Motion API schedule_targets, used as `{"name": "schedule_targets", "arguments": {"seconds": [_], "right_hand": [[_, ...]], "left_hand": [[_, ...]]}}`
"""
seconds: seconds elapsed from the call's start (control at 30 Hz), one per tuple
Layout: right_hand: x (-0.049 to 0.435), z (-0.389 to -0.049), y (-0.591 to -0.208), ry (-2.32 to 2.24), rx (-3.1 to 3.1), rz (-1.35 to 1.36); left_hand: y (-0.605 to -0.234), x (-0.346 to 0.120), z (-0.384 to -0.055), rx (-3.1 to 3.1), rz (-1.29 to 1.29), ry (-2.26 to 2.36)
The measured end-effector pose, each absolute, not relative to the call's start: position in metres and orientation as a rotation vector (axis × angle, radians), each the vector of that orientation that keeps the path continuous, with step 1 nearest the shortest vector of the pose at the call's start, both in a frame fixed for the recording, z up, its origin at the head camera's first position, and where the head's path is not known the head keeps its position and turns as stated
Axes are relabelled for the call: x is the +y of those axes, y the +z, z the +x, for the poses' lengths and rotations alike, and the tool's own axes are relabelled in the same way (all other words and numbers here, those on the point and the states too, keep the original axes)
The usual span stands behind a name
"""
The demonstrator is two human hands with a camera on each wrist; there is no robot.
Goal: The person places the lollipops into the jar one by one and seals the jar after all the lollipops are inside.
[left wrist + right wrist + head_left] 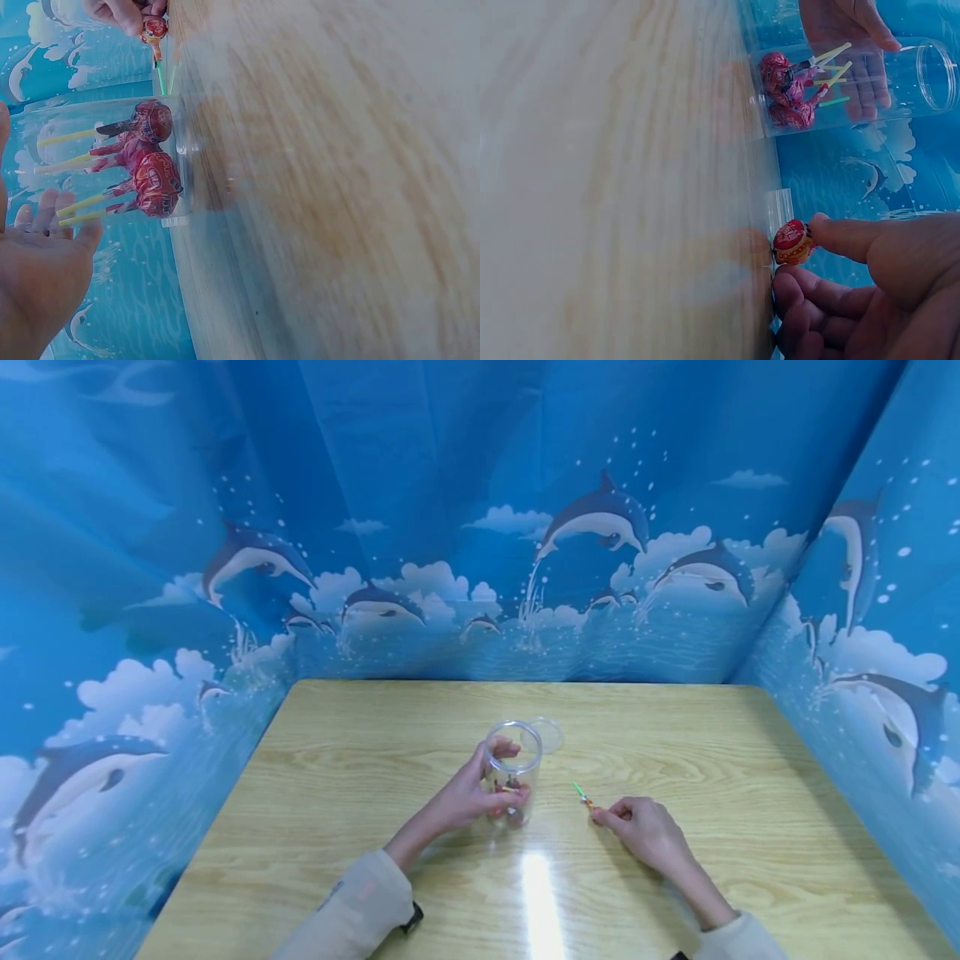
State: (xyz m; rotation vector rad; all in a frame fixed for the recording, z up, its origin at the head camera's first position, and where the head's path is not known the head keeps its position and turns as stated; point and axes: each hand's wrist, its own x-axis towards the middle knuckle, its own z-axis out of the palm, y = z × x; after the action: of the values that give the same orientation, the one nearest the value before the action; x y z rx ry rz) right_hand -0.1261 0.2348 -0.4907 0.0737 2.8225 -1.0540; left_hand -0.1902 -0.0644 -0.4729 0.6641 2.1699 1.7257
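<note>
My left hand grips a clear plastic jar from the left side, thumb across the front and fingers round the back. The jar stands upright on the table without a cover on its mouth. Several lollipops in red wrappers lie in it, heads at the bottom and mostly yellow sticks slanting up; a green stick shows too. To the right of the jar, my right hand pinches another lollipop by its wrapped red and orange head between thumb and forefinger. Its green stick points away from me, low over the table.
A round clear lid lies just behind the jar, partly overlapped by it. The wood-grain table reaches back to a blue dolphin-print curtain, which also closes off both sides.
</note>
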Motion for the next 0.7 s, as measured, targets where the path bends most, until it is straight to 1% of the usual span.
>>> {"name": "schedule_targets", "arguments": {"seconds": [0.17,0.4,0.7], "right_hand": [[0.233,-0.123,-0.490,-1.099,2.763,0.035],[0.239,-0.126,-0.487,-1.239,2.625,-0.206],[0.250,-0.162,-0.491,-1.225,2.635,-0.497]], "left_hand": [[-0.473,-0.065,-0.190,2.172,0.675,1.730],[-0.474,-0.065,-0.190,2.172,0.683,1.736],[-0.475,-0.065,-0.191,2.171,0.679,1.740]]}}
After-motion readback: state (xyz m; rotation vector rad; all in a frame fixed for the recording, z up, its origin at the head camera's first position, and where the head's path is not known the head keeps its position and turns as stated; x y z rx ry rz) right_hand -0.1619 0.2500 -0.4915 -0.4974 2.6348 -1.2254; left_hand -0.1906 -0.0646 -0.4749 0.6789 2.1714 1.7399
